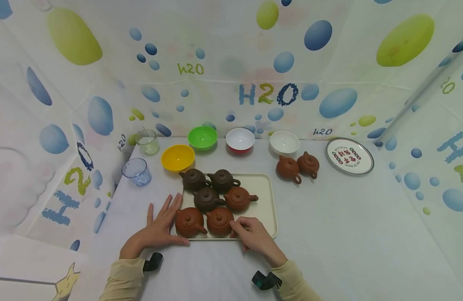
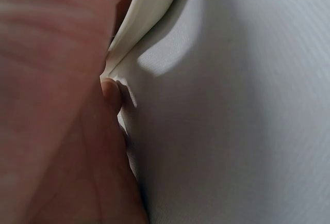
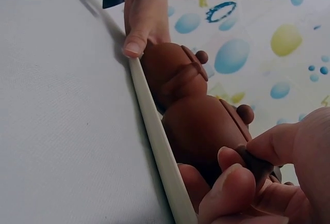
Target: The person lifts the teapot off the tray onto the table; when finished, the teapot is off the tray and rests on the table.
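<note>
The left hand (image 1: 159, 228) was laid flat with straight fingers against the near left corner of the cream tray (image 1: 262, 184), gripping nothing. Just right of it stood the front-row teapots, a left teapot (image 1: 189, 222) and a right teapot (image 1: 219, 220). The right teapot's handle was pinched by the curled fingers of the right hand (image 1: 254, 236), the nearer hand, at the tray's near rim.

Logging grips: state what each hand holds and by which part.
The right hand pinches the handle of the front teapot on the tray. The left hand holds nothing; it rests against the tray's corner.
</note>
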`<state>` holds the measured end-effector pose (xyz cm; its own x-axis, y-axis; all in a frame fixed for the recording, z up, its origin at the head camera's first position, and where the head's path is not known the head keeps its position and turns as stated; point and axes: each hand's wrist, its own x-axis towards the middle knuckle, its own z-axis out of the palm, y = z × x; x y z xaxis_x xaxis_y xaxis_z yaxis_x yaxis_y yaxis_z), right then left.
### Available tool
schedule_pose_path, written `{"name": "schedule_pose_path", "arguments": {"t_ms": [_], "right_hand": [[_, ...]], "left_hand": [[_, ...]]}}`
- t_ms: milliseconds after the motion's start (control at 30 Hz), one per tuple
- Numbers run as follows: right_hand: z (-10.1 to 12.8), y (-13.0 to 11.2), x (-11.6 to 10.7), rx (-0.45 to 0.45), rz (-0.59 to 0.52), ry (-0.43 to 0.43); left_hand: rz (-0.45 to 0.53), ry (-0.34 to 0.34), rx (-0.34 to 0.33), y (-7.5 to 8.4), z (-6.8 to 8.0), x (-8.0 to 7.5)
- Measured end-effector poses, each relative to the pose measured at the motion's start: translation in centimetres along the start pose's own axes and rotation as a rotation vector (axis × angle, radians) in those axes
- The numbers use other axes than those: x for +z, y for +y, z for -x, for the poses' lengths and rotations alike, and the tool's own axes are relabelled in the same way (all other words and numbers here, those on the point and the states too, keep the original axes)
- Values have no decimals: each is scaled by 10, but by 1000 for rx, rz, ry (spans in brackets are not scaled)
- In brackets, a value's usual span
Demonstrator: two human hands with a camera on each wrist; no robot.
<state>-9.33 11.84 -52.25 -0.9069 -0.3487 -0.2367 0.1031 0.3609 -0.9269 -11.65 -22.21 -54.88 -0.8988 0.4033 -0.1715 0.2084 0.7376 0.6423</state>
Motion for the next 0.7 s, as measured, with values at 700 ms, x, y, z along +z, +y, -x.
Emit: {"name": "schedule_pose_path", "arguments": {"t_ms": [700], "right_hand": [[1,1,2,-1,17,22]], "left_hand": [[-2,-22,-23,0,-2,-2]]}}
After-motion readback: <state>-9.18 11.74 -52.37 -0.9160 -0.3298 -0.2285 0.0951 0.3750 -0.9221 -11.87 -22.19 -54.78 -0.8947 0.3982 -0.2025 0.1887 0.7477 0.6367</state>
